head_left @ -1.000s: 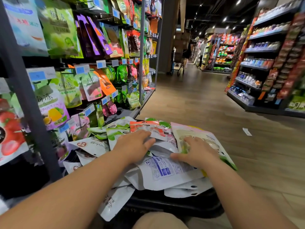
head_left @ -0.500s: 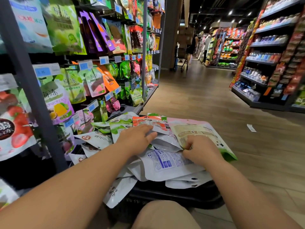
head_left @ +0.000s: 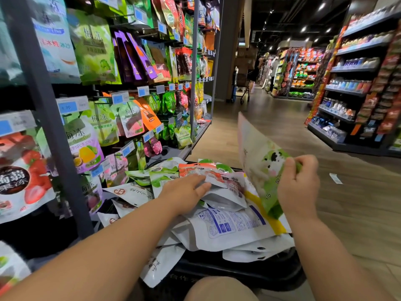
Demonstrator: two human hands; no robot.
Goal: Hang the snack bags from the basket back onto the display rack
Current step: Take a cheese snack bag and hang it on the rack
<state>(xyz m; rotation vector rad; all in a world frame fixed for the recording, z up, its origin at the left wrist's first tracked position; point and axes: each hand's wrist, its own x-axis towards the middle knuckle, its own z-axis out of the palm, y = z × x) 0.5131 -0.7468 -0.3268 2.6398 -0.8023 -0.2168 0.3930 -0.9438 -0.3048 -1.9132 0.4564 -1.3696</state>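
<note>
**Heaped basket next to the rack, one bag in hand**

Far left is the display rack (head_left: pixel 43 109), its pegs packed with hanging pouches (head_left: pixel 95 48) and blue price tags. Just right of it, low down, sits the black basket (head_left: pixel 238 272). It's heaped so high with snack bags (head_left: pixel 227 224) that they spill over its left and near edges.

The left hand (head_left: pixel 186 190) lies flat on the heap toward the basket's far edge. Its fingers are straight, the tips touch an orange bag (head_left: pixel 199 170), and it isn't gripping anything.

Over the basket's right edge, the right hand (head_left: pixel 298 187) has its fingers curled round the right edge of a green-and-white bag (head_left: pixel 258 157) with a little cow on it. The bag stands tilted above the heap.

Further right there's wood floor (head_left: pixel 358 213) with a white paper slip (head_left: pixel 336 178) lying on it, then shop shelves (head_left: pixel 355 92) across the aisle.
</note>
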